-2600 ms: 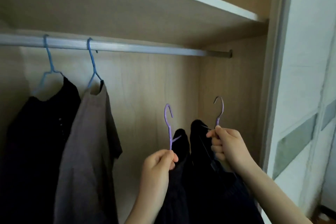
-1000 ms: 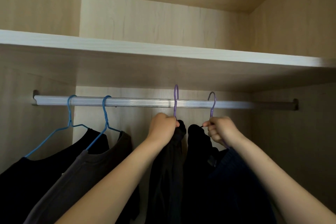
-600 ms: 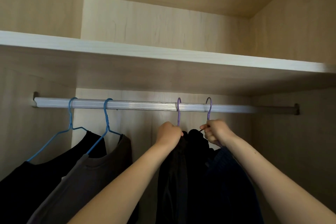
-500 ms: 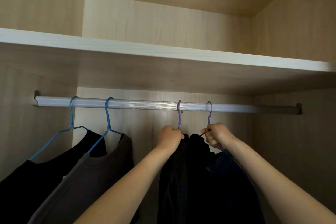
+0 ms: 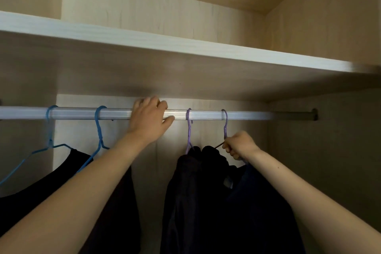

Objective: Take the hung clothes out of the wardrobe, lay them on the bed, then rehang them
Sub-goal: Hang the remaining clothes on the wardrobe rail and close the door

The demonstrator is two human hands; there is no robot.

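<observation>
A silver wardrobe rail [image 5: 243,115] carries two blue hangers [image 5: 99,130] on the left and two purple hangers on the right. My left hand [image 5: 149,118] rests over the rail between them, fingers curled around it. The left purple hanger [image 5: 188,130] hangs free with a dark garment [image 5: 185,192] on it. My right hand [image 5: 240,146] pinches the neck of the right purple hanger [image 5: 225,126], whose hook sits on the rail, with dark navy clothing [image 5: 257,202] below. A black top [image 5: 24,202] hangs from the far left blue hanger.
A white-edged shelf [image 5: 185,44] runs just above the rail, leaving little headroom. The wardrobe's right side wall [image 5: 340,150] stands beyond the rail's end bracket [image 5: 313,114]. My left forearm hides most of the garment on the second blue hanger.
My left hand let go of the left purple hanger and moved up and left onto the rail. Both purple hangers now hang on the rail; my right hand still holds its hanger.
</observation>
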